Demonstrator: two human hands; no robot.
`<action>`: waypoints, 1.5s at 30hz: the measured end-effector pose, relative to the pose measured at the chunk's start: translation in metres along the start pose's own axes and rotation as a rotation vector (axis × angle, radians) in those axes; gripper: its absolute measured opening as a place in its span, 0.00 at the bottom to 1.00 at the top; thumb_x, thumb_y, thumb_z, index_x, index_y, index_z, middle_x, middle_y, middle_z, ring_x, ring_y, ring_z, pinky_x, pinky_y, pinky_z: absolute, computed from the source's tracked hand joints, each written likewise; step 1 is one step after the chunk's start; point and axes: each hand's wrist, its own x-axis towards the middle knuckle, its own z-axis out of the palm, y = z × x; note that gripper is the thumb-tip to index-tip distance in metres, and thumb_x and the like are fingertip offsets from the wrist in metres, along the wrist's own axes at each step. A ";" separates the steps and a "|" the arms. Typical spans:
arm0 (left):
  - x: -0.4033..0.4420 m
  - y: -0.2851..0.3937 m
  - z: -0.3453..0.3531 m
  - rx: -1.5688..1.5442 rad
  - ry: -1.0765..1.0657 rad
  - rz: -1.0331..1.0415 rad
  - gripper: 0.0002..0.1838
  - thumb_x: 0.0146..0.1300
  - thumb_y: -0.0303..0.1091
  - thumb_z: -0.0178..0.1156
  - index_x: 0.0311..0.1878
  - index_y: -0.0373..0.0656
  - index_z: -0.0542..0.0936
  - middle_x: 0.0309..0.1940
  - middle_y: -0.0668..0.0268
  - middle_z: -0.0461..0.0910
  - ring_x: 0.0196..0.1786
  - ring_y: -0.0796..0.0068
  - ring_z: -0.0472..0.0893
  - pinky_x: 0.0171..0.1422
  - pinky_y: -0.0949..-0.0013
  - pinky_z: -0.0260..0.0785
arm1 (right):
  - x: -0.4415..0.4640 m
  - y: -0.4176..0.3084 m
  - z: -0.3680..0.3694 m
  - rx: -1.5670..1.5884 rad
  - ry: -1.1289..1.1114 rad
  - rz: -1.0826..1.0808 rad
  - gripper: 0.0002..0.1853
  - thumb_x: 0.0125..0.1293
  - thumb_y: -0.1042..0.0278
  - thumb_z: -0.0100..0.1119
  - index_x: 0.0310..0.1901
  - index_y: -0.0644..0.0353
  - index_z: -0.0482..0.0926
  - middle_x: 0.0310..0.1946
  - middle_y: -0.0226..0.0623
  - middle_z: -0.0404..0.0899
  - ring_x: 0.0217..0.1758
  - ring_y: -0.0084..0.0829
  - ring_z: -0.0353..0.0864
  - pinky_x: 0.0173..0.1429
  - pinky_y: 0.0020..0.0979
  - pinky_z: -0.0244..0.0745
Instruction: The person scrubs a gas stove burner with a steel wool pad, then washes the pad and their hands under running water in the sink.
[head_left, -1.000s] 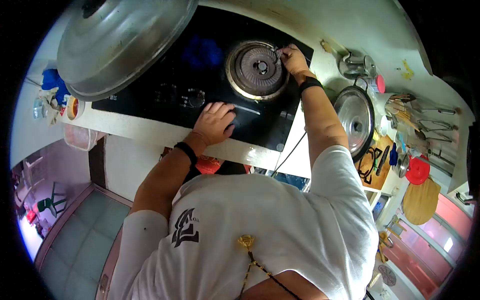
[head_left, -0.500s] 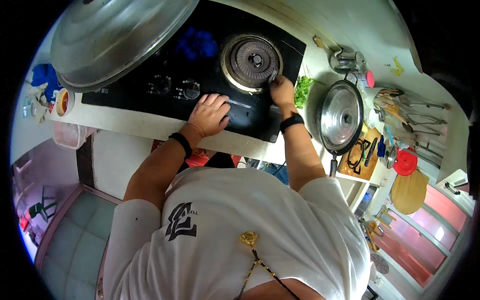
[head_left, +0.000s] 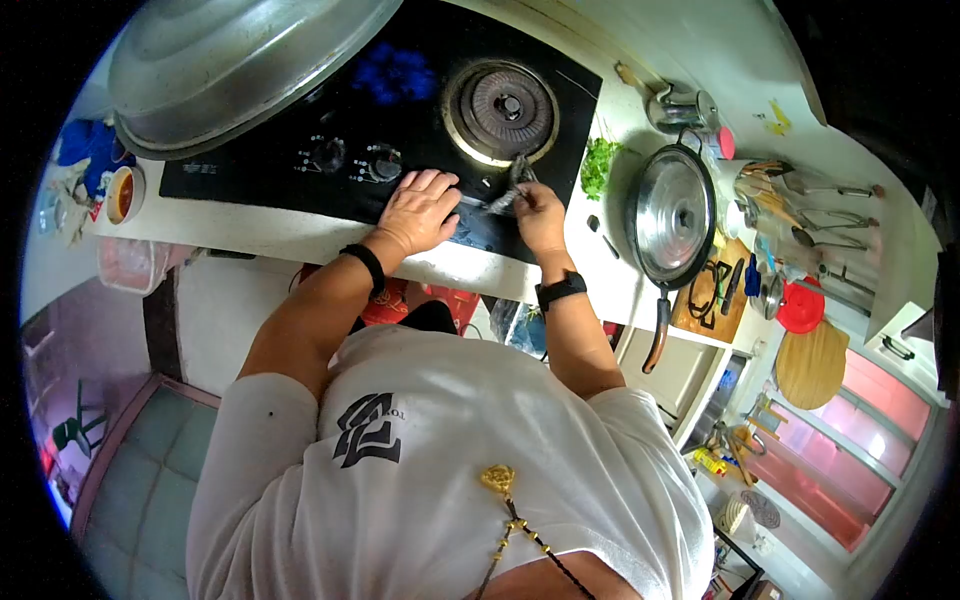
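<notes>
We look through one camera on the person's head, facing forward and steeply down past the white T-shirt (head_left: 540, 400), close below, to the left hand (head_left: 418, 210) and right hand (head_left: 541, 218) at the black cooktop (head_left: 425, 140). Our wide, round view bends toward black corners, reaching floor tiles (head_left: 120, 510) lower left and a round wooden board (head_left: 812, 365) farther off at right.

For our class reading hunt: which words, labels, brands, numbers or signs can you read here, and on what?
None legible for certain.
White shirt: black emblem, small lettering beside it too blurred.
Black cooktop: corner print too small.
Around the knobs: tiny white marks, too small.
</notes>
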 end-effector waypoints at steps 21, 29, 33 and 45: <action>-0.002 -0.003 0.003 -0.006 0.024 -0.028 0.17 0.52 0.36 0.69 0.45 0.44 0.79 0.57 0.59 0.77 0.60 0.58 0.73 0.65 0.54 0.64 | 0.226 0.037 -0.010 -0.437 0.031 0.063 0.15 0.62 0.62 0.57 0.44 0.59 0.88 0.39 0.51 0.87 0.45 0.47 0.88 0.51 0.41 0.81; -0.002 0.000 0.003 -0.012 0.014 -0.040 0.15 0.54 0.38 0.67 0.44 0.44 0.81 0.57 0.59 0.77 0.61 0.61 0.72 0.66 0.57 0.63 | 0.277 -0.006 0.017 -0.778 -0.254 -0.061 0.16 0.63 0.61 0.54 0.41 0.60 0.88 0.45 0.53 0.85 0.53 0.53 0.84 0.57 0.47 0.79; -0.002 0.000 -0.001 -0.032 0.024 -0.035 0.13 0.56 0.38 0.66 0.43 0.44 0.82 0.57 0.60 0.77 0.62 0.62 0.72 0.67 0.58 0.62 | 0.281 -0.021 0.039 -0.786 -0.214 -0.167 0.15 0.64 0.61 0.52 0.41 0.58 0.88 0.44 0.53 0.85 0.51 0.53 0.84 0.56 0.48 0.79; -0.003 0.000 0.006 0.032 0.066 -0.019 0.17 0.52 0.37 0.69 0.46 0.43 0.81 0.56 0.59 0.78 0.59 0.58 0.74 0.65 0.54 0.65 | 0.246 -0.069 0.073 -0.594 -0.303 -0.643 0.10 0.58 0.68 0.58 0.40 0.55 0.86 0.40 0.50 0.85 0.47 0.53 0.84 0.52 0.46 0.79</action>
